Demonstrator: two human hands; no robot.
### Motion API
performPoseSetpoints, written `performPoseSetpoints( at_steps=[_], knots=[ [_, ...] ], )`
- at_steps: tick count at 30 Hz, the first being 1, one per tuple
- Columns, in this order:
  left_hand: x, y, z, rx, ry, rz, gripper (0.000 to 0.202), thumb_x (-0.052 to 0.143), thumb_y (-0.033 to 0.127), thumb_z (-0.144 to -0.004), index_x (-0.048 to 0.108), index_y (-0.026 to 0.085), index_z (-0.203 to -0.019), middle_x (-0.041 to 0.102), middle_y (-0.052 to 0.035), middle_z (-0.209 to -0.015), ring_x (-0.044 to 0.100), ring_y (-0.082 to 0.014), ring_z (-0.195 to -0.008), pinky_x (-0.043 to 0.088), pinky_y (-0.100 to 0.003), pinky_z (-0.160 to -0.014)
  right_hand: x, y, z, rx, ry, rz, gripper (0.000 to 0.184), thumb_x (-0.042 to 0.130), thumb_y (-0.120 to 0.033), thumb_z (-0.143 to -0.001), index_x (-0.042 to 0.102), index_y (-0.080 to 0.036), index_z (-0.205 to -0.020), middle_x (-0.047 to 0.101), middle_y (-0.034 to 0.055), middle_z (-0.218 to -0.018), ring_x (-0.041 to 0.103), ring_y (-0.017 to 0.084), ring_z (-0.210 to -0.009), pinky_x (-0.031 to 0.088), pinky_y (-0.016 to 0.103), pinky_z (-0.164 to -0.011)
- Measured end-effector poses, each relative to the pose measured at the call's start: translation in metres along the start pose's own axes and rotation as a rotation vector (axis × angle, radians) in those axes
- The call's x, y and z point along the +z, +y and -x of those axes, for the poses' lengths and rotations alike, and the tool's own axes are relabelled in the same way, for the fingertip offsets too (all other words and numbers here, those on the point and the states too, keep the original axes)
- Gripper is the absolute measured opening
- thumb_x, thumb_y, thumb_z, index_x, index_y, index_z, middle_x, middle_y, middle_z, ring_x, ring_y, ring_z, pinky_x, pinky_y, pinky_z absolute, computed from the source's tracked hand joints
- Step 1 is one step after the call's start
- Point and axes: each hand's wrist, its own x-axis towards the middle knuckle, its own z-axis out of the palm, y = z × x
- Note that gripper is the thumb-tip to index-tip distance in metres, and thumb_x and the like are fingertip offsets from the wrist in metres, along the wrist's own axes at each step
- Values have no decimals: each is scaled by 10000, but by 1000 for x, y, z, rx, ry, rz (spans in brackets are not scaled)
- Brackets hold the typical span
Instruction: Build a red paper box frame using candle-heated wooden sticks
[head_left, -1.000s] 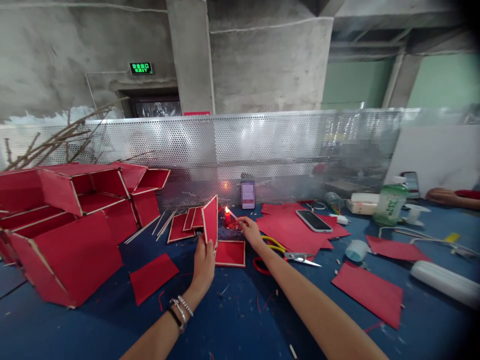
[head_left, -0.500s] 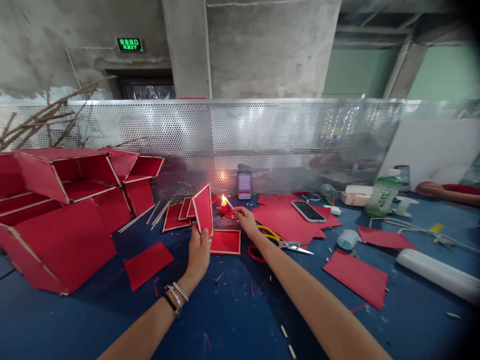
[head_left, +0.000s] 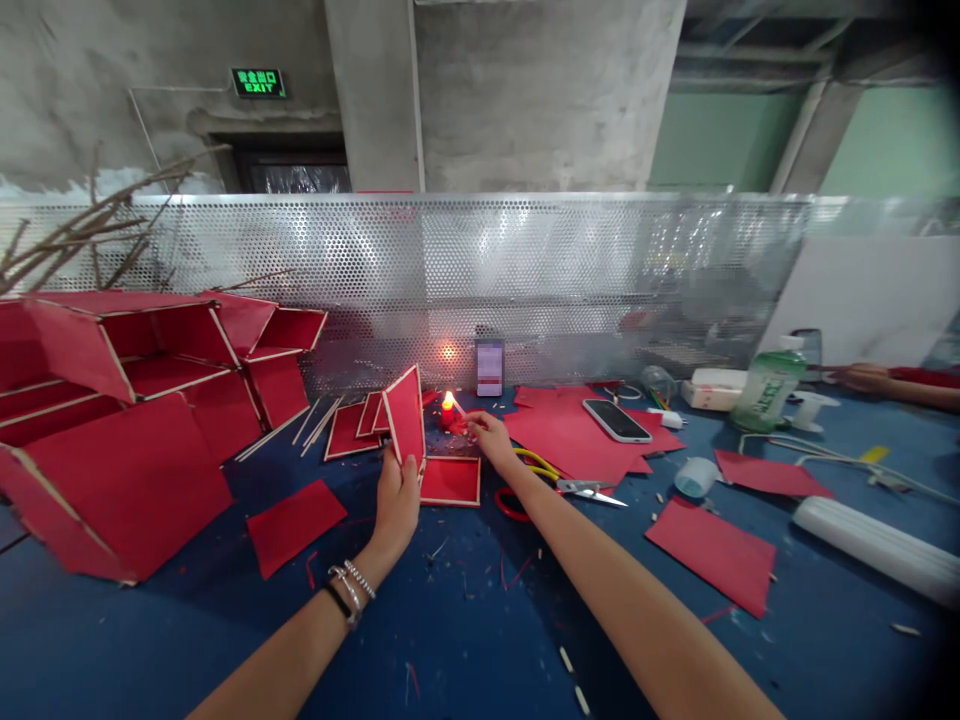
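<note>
My left hand [head_left: 397, 497] is closed around the lower part of a red panel edged with pale wooden strips [head_left: 406, 415], held upright and slightly tilted. Beside it, a second edged red panel [head_left: 451, 482] lies flat; whether the two are joined at the corner I cannot tell. Between the fingertips of my right hand [head_left: 491, 440] is a thin pale stick [head_left: 460, 408], its far end at the flame of a short red candle [head_left: 448, 414]. Red scraps lie around the candle's foot. Just right of my right wrist are scissors with red and yellow handles [head_left: 555, 478].
Large red box shapes [head_left: 165, 470] crowd the left side. Smaller edged panels [head_left: 352, 432] and loose strips [head_left: 321, 425] lie behind my left hand. Red sheets [head_left: 551, 430], a phone [head_left: 616, 420], a green bottle [head_left: 766, 388] and another person's hand [head_left: 862, 378] are to the right.
Both hands keep nearly the same place and grip. The flame looks shorter and rounder around the stick's end. The view has shifted very slightly.
</note>
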Motion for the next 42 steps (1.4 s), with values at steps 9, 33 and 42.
performPoseSetpoints(
  at_steps=[9,33,42],
  knots=[
    [1,7,2,-28,-4,1,337,393,294,-862,500,174,-1157,613,-92,-1121,567,-206,-1030,405,-330,-932,0,1,1,-13,-18,1,187,510,-287,-733,653,-198,-813,655,-2,-735,551,129,-638,450,270,-644],
    [3,-6,-3,-14,-10,32,361,404,299,-867,473,183,-1201,582,-102,-1185,542,-203,-1077,359,-341,-980,-1,-8,4,-23,20,-58,209,510,-330,-716,639,-184,-793,646,9,-720,553,140,-658,431,258,-618],
    [2,0,-1,-16,1,5,316,415,284,-853,508,176,-1135,609,-95,-1107,563,-200,-1009,403,-337,-926,-1,-7,1,26,21,-13,192,516,-304,-714,645,-193,-804,651,7,-731,557,146,-647,446,265,-577]
  ],
)
